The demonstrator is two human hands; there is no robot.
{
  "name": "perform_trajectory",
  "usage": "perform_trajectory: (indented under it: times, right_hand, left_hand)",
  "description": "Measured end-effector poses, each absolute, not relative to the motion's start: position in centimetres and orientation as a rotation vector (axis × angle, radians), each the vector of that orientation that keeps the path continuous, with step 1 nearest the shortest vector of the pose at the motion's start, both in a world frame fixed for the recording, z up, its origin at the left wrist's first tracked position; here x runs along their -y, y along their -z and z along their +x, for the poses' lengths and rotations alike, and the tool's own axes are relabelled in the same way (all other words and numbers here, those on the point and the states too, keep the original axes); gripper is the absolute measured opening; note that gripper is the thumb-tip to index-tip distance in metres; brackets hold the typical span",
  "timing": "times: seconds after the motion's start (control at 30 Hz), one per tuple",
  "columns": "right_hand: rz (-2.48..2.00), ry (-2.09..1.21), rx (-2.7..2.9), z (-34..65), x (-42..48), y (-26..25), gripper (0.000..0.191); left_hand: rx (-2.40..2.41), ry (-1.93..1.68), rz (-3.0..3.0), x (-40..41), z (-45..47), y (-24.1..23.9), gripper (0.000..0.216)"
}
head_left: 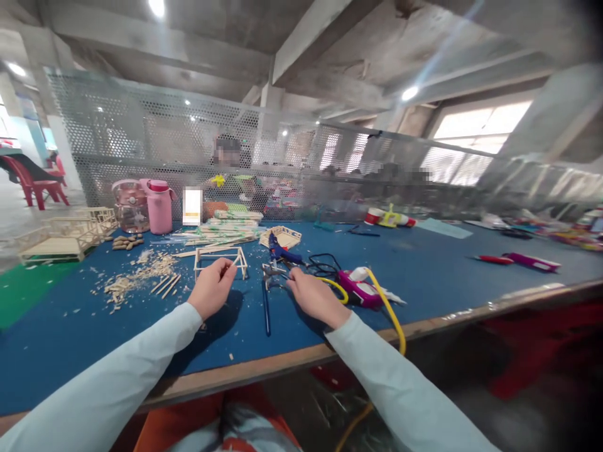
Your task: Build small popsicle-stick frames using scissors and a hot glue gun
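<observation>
My left hand [213,287] rests on the blue table [424,282], fingers curled, its fingertips pinching the near edge of a small wooden stick frame [221,257]. My right hand [315,295] lies on the table to the right, fingers curled near metal pliers [273,276] and blue-handled cutters [281,252]; whether it grips a tool is unclear. A pink and white glue gun [362,287] with a yellow cord [391,314] lies just right of that hand. Loose sticks [166,284] and wood scraps [136,276] lie left of the frame.
Finished stick structures [66,235] stand at the far left. A pink bottle [160,206] and clear jug [129,206] stand at the back. A perforated metal screen [235,157] divides the table; a person sits behind it. More tools [532,260] lie at the right.
</observation>
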State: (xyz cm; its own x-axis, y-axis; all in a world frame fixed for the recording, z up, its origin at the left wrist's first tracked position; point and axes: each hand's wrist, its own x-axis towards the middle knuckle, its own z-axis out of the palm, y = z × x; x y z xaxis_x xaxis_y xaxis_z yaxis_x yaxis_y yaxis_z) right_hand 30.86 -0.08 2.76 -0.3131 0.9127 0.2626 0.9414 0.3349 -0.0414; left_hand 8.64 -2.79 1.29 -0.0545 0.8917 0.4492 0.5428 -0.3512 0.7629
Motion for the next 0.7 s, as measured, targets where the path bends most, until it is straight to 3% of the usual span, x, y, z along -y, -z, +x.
perform_trajectory:
  times: [0.2, 0.37, 0.47, 0.6, 0.7]
  right_hand:
    - [-1.258, -0.227, 1.977, 29.1, 2.0, -4.7, 0.016]
    - [-0.898, -1.0, 1.554, 25.2, 2.5, -3.4, 0.019]
    - [-0.621, -1.296, 1.403, 23.3, 3.0, -2.5, 0.025]
    - [-0.459, -1.512, 1.514, 22.3, 3.5, -2.1, 0.05]
    - [-0.469, -1.437, 1.524, 23.2, 3.2, -2.8, 0.052]
  left_hand:
    - [-1.315, -1.38, 1.862, 2.9, 9.1, -1.2, 0.029]
    - [-1.248, -1.342, 1.992, 3.5, 9.1, -1.6, 0.034]
    - [-1.155, -1.331, 2.028, 3.9, 9.1, -1.8, 0.036]
    - [-1.026, -1.254, 2.068, 4.2, 9.2, -1.8, 0.038]
    - [-1.109, -1.325, 2.065, 3.9, 8.8, -2.1, 0.04]
